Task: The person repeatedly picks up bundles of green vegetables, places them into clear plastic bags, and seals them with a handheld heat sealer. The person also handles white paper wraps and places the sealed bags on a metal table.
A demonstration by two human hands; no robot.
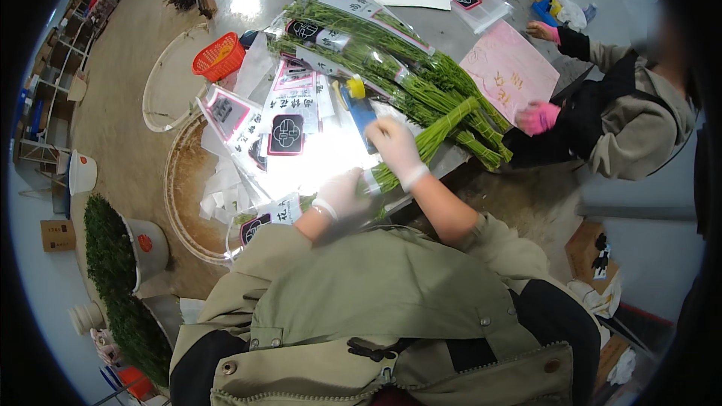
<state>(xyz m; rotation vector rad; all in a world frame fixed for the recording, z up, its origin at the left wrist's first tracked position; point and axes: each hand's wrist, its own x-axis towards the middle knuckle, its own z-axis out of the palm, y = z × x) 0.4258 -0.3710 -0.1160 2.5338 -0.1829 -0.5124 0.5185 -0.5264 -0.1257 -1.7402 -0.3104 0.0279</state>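
A bunch of green stems (445, 129) in a printed clear plastic sleeve (285, 210) lies across the table's near edge, directly before me. My left hand (341, 194), in a pale thin glove and blurred, grips the sleeve around the bunch. Above the stems is my right hand (395, 149), gloved alike, with its fingers curled at the near end of a blue tape dispenser (361, 115). Whether those fingers pinch anything is too blurred to tell. Just beyond, several sleeved bunches of greenery (389, 56) lie side by side, their stem ends to the right.
Flat printed sleeves (293, 90) cover the table left of the dispenser, beside a red plastic basket (220, 57). At right, a co-worker's pink-gloved hand (537, 117) touches a pink printed sheet (510, 65). Buckets of dark greenery (148, 248) stand on the floor at left.
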